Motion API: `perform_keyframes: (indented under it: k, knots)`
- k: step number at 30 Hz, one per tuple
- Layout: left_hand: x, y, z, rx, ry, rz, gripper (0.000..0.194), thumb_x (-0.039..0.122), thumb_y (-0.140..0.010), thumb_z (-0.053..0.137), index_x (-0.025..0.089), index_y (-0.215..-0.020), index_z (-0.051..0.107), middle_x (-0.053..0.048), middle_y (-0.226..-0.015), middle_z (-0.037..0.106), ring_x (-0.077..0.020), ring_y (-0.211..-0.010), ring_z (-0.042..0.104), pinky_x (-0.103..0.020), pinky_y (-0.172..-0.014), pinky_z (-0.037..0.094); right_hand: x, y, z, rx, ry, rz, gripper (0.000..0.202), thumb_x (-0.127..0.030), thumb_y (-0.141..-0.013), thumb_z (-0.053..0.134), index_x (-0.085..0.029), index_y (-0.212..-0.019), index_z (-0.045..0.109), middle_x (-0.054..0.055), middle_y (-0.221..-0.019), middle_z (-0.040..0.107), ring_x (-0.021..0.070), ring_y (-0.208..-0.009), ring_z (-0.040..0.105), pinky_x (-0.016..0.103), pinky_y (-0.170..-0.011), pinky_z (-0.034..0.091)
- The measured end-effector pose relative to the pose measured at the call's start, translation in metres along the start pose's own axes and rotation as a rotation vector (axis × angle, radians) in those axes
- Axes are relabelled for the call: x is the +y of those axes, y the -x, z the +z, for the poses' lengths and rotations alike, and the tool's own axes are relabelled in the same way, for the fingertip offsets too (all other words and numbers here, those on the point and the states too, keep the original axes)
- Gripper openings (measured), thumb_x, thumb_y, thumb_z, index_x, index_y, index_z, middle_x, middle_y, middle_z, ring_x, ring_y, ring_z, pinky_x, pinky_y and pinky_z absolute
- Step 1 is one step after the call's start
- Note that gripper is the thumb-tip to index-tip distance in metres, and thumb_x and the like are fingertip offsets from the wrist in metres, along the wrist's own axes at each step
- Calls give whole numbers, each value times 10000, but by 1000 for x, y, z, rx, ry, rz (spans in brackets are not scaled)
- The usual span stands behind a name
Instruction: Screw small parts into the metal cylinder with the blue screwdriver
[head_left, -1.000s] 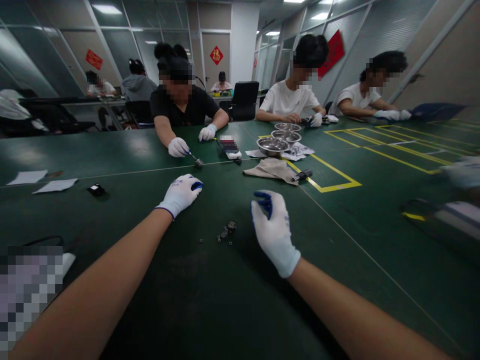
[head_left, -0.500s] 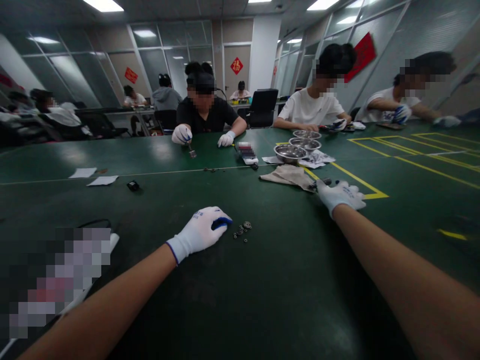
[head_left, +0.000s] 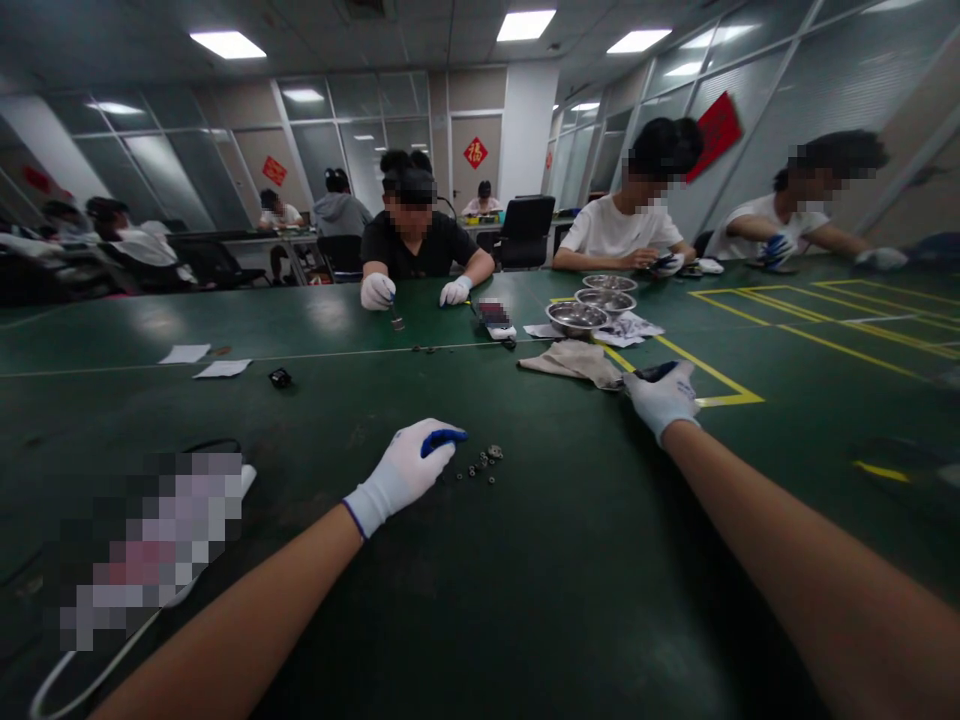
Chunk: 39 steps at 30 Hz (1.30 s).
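Observation:
My left hand, in a white glove with a blue palm, rests on the green table, its fingers curled with a gap between thumb and fingers. Just right of its fingertips lie several small dark metal parts, some ring-shaped. Farther right, my right hand, gloved the same way, is closed around something dark at the end of a beige cloth. What exactly it grips is too dark to make out.
Three metal bowls stand beyond the cloth, beside crumpled paper. A power strip lies at the left, near a small black object and white papers. Across the table a person holds a small metal piece; others sit at the right.
My right hand has turned and closed over the dark object by the cloth. My left hand stays near the small parts, a little more of its blue palm showing. The view has shifted slightly.

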<state>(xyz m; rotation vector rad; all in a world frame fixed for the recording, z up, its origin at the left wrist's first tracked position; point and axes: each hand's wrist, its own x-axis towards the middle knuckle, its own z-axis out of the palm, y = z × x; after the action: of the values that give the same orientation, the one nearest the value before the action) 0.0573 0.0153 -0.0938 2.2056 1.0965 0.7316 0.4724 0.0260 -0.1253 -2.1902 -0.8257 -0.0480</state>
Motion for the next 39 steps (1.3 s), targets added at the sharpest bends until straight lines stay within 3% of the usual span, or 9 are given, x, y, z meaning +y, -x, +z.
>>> perform_keyframes:
  k: [3, 7, 9, 12, 15, 19, 26, 31, 39]
  knots:
    - [0, -3, 3, 26, -72, -27, 279, 267, -904, 602, 223, -1134, 754, -72, -1156, 769, -258, -1111, 712, -435, -1047, 555, -12, 13, -7, -9, -71, 48, 605, -351, -808, 674, -118, -1306, 421, 209, -1144, 634, 343, -1068, 634, 455, -969, 491]
    - [-15, -27, 0, 162, -352, -194, 333, 307, -914, 610, 208, -1209, 730, -96, -1314, 701, -258, -1252, 641, -376, -1139, 475, -18, 26, -6, 93, -248, -124, 541, -287, -776, 639, -132, -1257, 448, 197, -1154, 628, 341, -1068, 626, 506, -1011, 483]
    - [-29, -47, -7, 237, -492, -350, 462, 358, -915, 615, 190, -1343, 660, -137, -1452, 614, -303, -1369, 557, -413, -1184, 422, -16, 34, -2, 139, -328, -213, 538, -271, -746, 631, -144, -1240, 456, 188, -1166, 619, 340, -1069, 624, 540, -1023, 479]
    - [-52, -86, -21, 284, -536, -472, 674, 439, -909, 609, 107, -1488, 518, -247, -1579, 462, -414, -1471, 428, -538, -1198, 374, -13, 51, 3, 166, -422, -379, 542, -286, -758, 619, -163, -1261, 459, 179, -1186, 608, 343, -1088, 620, 571, -1021, 486]
    - [-71, -126, -30, 293, -543, -543, 864, 570, -913, 560, 43, -1572, 374, -303, -1616, 380, -456, -1507, 356, -567, -1212, 328, -15, 74, 2, 125, -444, -555, 503, -301, -785, 622, -195, -1259, 490, 148, -1141, 630, 342, -1060, 630, 585, -972, 518]
    - [-89, -178, -27, 268, -526, -536, 880, 642, -994, 285, 27, -1623, 247, -311, -1641, 332, -437, -1526, 333, -566, -1224, 284, -26, 98, -6, 46, -418, -754, 433, -267, -810, 623, -215, -1231, 536, 140, -1139, 643, 336, -1083, 638, 562, -985, 522]
    - [-101, -239, -6, 21, -456, -259, 585, 492, -1046, 298, 229, -1514, 530, -112, -1602, 498, -311, -1517, 404, -476, -1239, 299, -36, 108, -14, 17, -361, -839, 432, -221, -831, 619, -221, -1255, 539, 131, -1123, 643, 313, -1027, 655, 510, -886, 566]
    - [-87, -226, 5, -91, -389, -107, 619, 492, -1060, 263, 152, -1482, 562, -135, -1577, 522, -273, -1490, 453, -389, -1237, 303, -39, 109, -17, 3, -369, -890, 437, -195, -827, 620, -237, -1257, 555, 129, -1149, 646, 325, -1088, 647, 530, -931, 550]
    - [-38, -127, 20, -226, -252, 143, 582, 507, -1033, 354, 166, -1404, 645, -84, -1505, 609, -226, -1418, 545, -337, -1232, 346, -34, 106, -8, 21, -402, -888, 452, -225, -827, 633, -222, -1272, 550, 135, -1141, 649, 319, -1043, 658, 512, -892, 571]
